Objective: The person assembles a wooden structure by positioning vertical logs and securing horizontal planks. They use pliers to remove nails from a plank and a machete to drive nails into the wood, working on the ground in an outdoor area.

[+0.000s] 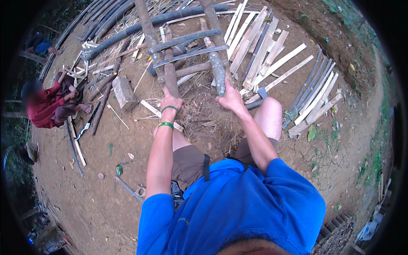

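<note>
L hand (pixel 171 103) curled round left pole (pixel 170 74), R hand (pixel 231 97) round right pole (pixel 218 73), near ends, prob. to steady crosswise slats (pixel 190 56).

Grey slats (pixel 191 55) across rough poles (pixel 170 76)

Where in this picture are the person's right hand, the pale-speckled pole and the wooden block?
Right hand (pixel 232 99): head view, on the back of the hand.
Speckled pole (pixel 218 73): head view, on the bark of its lower part.
Wooden block (pixel 124 93): head view, on its visible side.
</note>
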{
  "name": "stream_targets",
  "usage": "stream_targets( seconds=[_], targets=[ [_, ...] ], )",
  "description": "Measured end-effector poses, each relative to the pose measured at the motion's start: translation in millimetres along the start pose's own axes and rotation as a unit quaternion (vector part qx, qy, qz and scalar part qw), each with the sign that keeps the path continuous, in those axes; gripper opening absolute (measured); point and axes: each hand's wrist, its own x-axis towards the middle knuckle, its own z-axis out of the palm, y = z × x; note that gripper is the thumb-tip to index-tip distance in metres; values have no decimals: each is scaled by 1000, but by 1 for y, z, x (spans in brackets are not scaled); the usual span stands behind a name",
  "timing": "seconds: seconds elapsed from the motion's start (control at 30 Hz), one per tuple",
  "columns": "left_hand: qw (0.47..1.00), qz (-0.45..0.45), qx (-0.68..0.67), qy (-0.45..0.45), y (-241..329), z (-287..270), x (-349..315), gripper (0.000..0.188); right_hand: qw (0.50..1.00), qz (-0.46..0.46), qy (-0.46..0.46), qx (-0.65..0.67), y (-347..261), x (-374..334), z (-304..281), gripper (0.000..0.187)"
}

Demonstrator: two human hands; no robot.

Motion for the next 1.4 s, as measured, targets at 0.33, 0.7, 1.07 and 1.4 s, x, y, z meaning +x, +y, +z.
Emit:
stream_targets(
  seconds=[0.33, 0.7, 1.07, 1.4],
  targets=[
    [1000, -13, -5, 3, 4, -1, -4, 115, 1000, 2, 4, 3, 2, 0, 1, 103],
    [1000, -6, -5, 8, 7, -4, -7, 113, 1000, 1, 9, 1, 3, 0, 2, 103],
    [1000, -3, 10, 18, 3, 3, -1, 111, 1000, -2, 21, 3, 5, 1, 3, 101],
    [1000, -10, 14, 12, 6, 0, -7, 105, 1000, 11, 12, 8, 1, -3, 0, 101]
  ],
)
